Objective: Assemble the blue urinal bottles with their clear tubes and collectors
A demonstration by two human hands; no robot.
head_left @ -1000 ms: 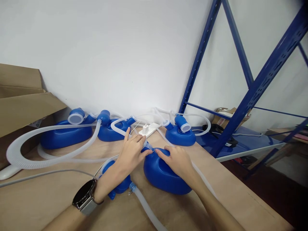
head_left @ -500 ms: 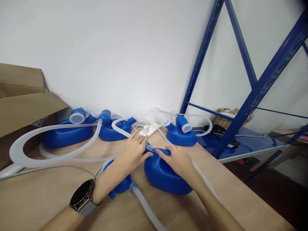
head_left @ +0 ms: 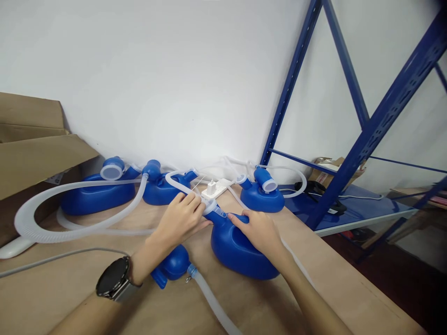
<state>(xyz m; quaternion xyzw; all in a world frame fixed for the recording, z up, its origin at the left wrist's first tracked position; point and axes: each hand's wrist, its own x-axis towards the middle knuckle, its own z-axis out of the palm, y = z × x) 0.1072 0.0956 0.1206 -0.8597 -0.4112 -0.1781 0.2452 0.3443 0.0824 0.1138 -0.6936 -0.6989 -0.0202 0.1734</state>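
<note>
From my head, one camera looks forward and down over my nearby fingers and the surface, facing a wall.

Container under the right hand: smooth, softly glossy plastic. Tabletop beneath that hand: smooth, matt wood.

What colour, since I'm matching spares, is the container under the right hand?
The container is plain blue, seen best in the head view.
</note>
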